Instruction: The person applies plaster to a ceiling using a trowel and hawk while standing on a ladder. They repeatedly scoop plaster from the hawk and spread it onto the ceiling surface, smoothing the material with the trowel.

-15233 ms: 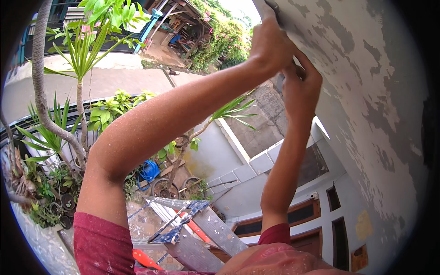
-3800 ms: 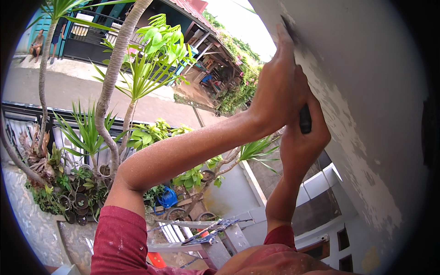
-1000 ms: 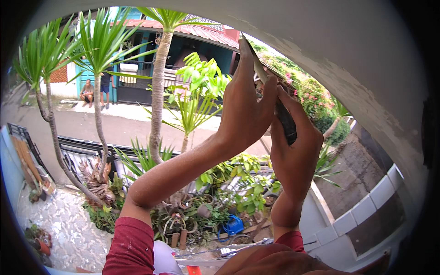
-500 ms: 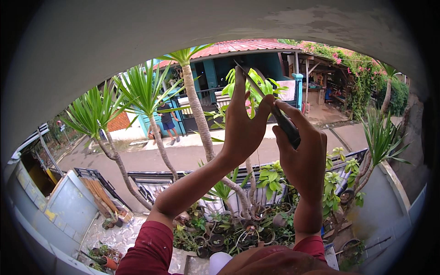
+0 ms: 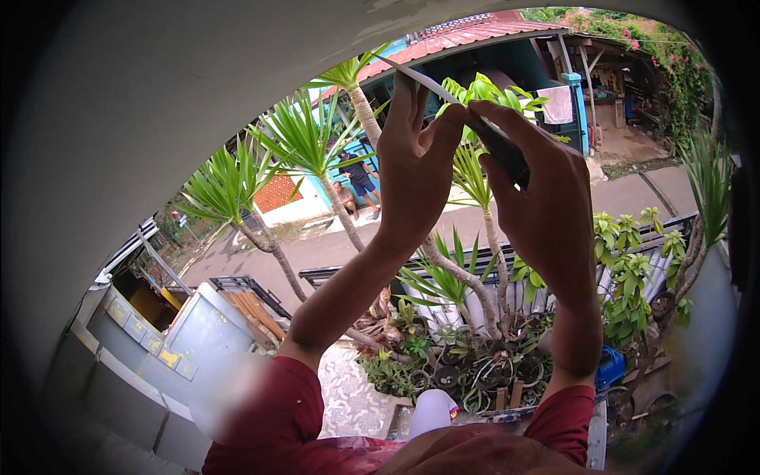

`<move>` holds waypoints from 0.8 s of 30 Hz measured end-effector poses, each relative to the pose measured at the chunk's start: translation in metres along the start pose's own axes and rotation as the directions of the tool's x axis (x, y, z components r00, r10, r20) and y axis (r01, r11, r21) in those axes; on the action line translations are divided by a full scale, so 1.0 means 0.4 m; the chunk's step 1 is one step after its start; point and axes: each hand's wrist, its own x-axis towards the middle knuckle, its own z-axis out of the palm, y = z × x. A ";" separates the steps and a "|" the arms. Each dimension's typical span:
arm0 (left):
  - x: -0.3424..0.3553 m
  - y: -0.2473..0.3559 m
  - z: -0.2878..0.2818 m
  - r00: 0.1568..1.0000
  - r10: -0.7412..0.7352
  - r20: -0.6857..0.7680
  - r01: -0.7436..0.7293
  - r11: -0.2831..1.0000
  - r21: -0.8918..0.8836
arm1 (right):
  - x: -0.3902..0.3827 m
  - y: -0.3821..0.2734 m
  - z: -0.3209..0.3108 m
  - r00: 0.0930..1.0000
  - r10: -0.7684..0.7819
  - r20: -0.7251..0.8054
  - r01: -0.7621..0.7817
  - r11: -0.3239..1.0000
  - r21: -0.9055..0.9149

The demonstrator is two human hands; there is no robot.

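Observation:
In front of me, just under the pale overhang, my right hand (image 5: 542, 186) is wrapped round the dark handle of a hand tool with a long, narrow metal blade (image 5: 434, 85). Whether it is a knife or a scraper seen edge-on, I cannot tell. The blade slants up and to the left, toward the overhang's edge. Beside it, my left hand (image 5: 416, 154) is raised with its fingers stretched upward and its thumb apart. Those fingertips meet the blade near its tip, and the thumb lies close to the handle end.
The pale overhang (image 5: 158, 103) fills the upper left. Spiky-leaved trees (image 5: 305, 142) and potted plants (image 5: 447, 376) stand below, near a dark metal fence (image 5: 321, 275). Across the road (image 5: 317, 245), two people (image 5: 360, 178) are near a red-roofed house (image 5: 467, 39).
The view has swung left and tilted, so the scene sits further right. Both hands and the tool appear higher, with the blade lying flatter, near the overhang's edge.

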 end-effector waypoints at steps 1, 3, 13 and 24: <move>-0.005 0.015 0.002 0.999 -0.049 -0.006 0.049 0.999 -0.012 | 0.006 0.009 -0.005 1.000 -0.020 -0.012 0.020 1.000 0.020; 0.009 0.024 -0.003 0.997 -0.067 0.035 0.068 0.997 -0.035 | 0.021 0.015 -0.023 0.997 -0.045 -0.063 0.048 0.997 0.053; 0.050 0.114 0.102 0.951 -0.278 0.137 0.304 0.920 -0.247 | 0.048 0.073 -0.165 1.000 -0.005 0.015 0.003 0.992 0.126; 0.054 0.193 0.067 0.956 -0.245 0.162 0.273 0.944 -0.186 | 0.041 0.026 -0.147 0.994 -0.099 -0.040 0.101 0.993 0.066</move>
